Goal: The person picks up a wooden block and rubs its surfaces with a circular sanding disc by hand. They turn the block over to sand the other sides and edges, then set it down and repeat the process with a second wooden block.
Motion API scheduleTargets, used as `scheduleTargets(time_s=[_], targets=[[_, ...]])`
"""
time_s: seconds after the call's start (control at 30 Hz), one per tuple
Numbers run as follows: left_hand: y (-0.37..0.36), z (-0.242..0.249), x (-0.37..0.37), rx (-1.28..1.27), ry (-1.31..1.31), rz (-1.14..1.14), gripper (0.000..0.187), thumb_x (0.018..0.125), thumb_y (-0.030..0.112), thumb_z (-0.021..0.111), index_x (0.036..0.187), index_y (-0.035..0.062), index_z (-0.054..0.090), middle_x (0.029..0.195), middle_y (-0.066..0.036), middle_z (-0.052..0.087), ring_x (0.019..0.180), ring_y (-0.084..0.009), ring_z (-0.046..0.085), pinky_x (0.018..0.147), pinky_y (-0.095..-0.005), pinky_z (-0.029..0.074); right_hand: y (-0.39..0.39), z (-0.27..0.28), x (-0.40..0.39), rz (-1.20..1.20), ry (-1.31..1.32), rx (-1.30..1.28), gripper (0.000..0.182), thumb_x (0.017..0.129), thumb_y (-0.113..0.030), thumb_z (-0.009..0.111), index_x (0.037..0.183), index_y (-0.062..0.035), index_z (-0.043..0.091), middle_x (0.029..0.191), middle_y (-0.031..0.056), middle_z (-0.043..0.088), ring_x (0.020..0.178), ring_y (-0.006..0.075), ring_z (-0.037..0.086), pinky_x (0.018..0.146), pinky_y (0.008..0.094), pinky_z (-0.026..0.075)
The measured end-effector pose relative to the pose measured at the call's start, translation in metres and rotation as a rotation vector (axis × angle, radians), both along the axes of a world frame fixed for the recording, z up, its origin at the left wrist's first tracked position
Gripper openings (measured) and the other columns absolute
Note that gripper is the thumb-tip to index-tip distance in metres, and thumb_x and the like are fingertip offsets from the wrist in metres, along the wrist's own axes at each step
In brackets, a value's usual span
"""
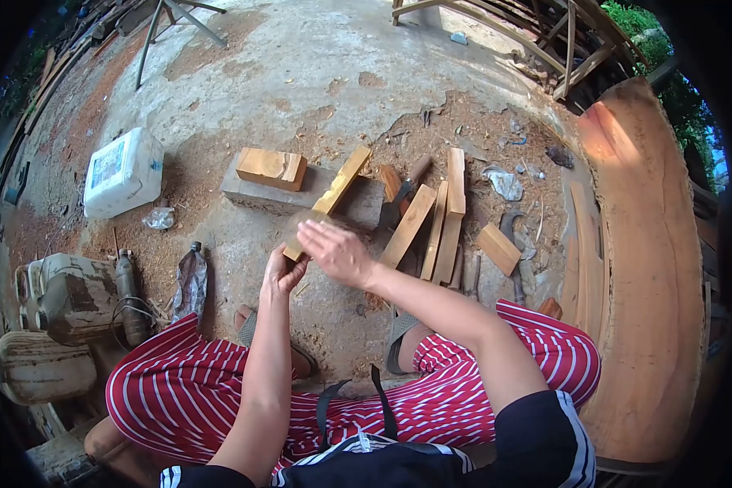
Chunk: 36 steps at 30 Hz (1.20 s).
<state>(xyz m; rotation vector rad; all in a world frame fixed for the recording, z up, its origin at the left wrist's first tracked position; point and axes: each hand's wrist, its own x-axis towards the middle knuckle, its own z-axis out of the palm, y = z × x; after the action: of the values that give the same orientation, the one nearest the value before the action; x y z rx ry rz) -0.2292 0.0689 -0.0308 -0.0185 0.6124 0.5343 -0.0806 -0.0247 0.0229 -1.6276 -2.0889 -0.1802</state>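
A notched wooden strip point(341, 183) slants away from me, its far part lying across a grey wood block point(268, 193). My left hand point(285, 271) is closed around the strip's near end from below. My right hand point(335, 254) lies over the strip just beyond, fingers together and pressed down. A blurred brown patch shows at its fingertips; what it is, I cannot make out. A short, thick wood piece point(270, 167) rests on the grey block's left part. Right of the strip lie several cut wood pieces point(409, 225) and a tool with a wooden handle point(420, 168).
A white plastic jug point(124, 175) stands at left, with a crumpled bottle point(191, 281) and dirty containers point(75, 297) nearer me. A wide wooden plank point(642, 276) runs along the right. Shavings cover the ground. A metal stand point(171, 28) is at back left.
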Motion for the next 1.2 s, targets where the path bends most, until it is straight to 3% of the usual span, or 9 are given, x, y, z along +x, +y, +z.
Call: scheduleTargets(time_s=[0.1, 0.23, 0.4, 0.57, 0.63, 0.77, 0.87, 1.1, 1.2], targets=[[0.004, -0.028, -0.017, -0.072, -0.216, -0.054, 0.029, 0.099, 0.011, 0.045, 0.121, -0.0074, 0.048, 0.114, -0.018, 0.061, 0.103, -0.0263, 0.065, 0.091, -0.0380, 0.058, -0.013, 0.015, -0.009, 0.152, 0.052, -0.039, 0.036, 0.090, -0.008, 0.050, 0.123, -0.0020, 0.061, 0.129, 0.0159, 0.060, 0.119, 0.0273, 0.059, 0.104, 0.0390, 0.046], [-0.002, 0.012, 0.001, -0.200, -0.021, 0.054, 0.038, 0.100, 0.011, 0.044, 0.127, -0.0156, 0.039, 0.129, -0.033, 0.046, 0.120, -0.0423, 0.052, 0.102, -0.0471, 0.050, 0.033, -0.008, 0.071, -0.258, 0.053, 0.012, 0.031, 0.095, -0.015, 0.047, 0.119, 0.0004, 0.061, 0.130, 0.0168, 0.058, 0.121, 0.0314, 0.057, 0.106, 0.0405, 0.043], [0.000, 0.016, 0.001, -0.154, 0.046, 0.082, 0.039, 0.100, 0.012, 0.046, 0.126, -0.0162, 0.040, 0.126, -0.034, 0.048, 0.117, -0.0426, 0.054, 0.101, -0.0465, 0.051, 0.053, 0.001, 0.086, -0.531, 0.226, -0.072, 0.030, 0.097, -0.014, 0.047, 0.120, 0.0008, 0.060, 0.131, 0.0166, 0.058, 0.123, 0.0310, 0.055, 0.106, 0.0401, 0.044], [0.004, -0.011, -0.006, -0.117, 0.116, 0.041, 0.031, 0.099, 0.014, 0.046, 0.119, -0.0106, 0.047, 0.120, -0.023, 0.056, 0.110, -0.0322, 0.061, 0.099, -0.0424, 0.053, -0.011, 0.013, 0.005, 0.005, 0.091, -0.092, 0.037, 0.091, -0.009, 0.049, 0.125, 0.0001, 0.058, 0.134, 0.0173, 0.056, 0.127, 0.0323, 0.051, 0.108, 0.0424, 0.041], [0.000, 0.000, -0.001, -0.112, 0.120, 0.086, 0.035, 0.100, 0.014, 0.048, 0.120, -0.0144, 0.044, 0.121, -0.028, 0.054, 0.110, -0.0368, 0.060, 0.098, -0.0448, 0.054, 0.000, 0.012, 0.027, 0.040, -0.007, -0.061, 0.035, 0.093, -0.011, 0.047, 0.125, -0.0012, 0.059, 0.132, 0.0164, 0.057, 0.125, 0.0332, 0.052, 0.106, 0.0420, 0.043], [-0.003, 0.014, 0.002, -0.134, 0.084, 0.078, 0.038, 0.100, 0.013, 0.046, 0.123, -0.0167, 0.042, 0.125, -0.032, 0.050, 0.114, -0.0406, 0.057, 0.099, -0.0455, 0.053, 0.046, -0.008, 0.116, -0.461, 0.147, -0.100, 0.032, 0.097, -0.018, 0.046, 0.122, -0.0024, 0.061, 0.132, 0.0134, 0.058, 0.123, 0.0341, 0.054, 0.101, 0.0420, 0.047], [0.000, 0.018, 0.004, -0.148, 0.073, 0.097, 0.040, 0.101, 0.013, 0.045, 0.124, -0.0186, 0.039, 0.128, -0.034, 0.046, 0.117, -0.0435, 0.054, 0.100, -0.0464, 0.052, 0.052, 0.013, 0.128, -0.519, 0.166, -0.174, 0.033, 0.098, -0.018, 0.046, 0.122, -0.0021, 0.061, 0.133, 0.0125, 0.057, 0.126, 0.0343, 0.052, 0.100, 0.0421, 0.048], [-0.003, 0.007, 0.001, -0.148, 0.098, 0.105, 0.039, 0.099, 0.010, 0.046, 0.128, -0.0154, 0.038, 0.129, -0.036, 0.045, 0.119, -0.0428, 0.053, 0.098, -0.0446, 0.053, 0.003, 0.020, 0.041, 0.065, 0.127, -0.174, 0.037, 0.091, -0.013, 0.055, 0.128, -0.0099, 0.059, 0.138, 0.0065, 0.054, 0.128, 0.0307, 0.050, 0.112, 0.0412, 0.037], [-0.007, 0.018, 0.001, -0.157, 0.055, 0.099, 0.038, 0.099, 0.010, 0.047, 0.127, -0.0155, 0.039, 0.129, -0.036, 0.045, 0.120, -0.0430, 0.052, 0.098, -0.0452, 0.054, 0.031, 0.000, 0.092, -0.133, 0.009, -0.092, 0.033, 0.095, -0.018, 0.053, 0.127, -0.0123, 0.060, 0.135, 0.0053, 0.057, 0.127, 0.0312, 0.052, 0.107, 0.0412, 0.043]])
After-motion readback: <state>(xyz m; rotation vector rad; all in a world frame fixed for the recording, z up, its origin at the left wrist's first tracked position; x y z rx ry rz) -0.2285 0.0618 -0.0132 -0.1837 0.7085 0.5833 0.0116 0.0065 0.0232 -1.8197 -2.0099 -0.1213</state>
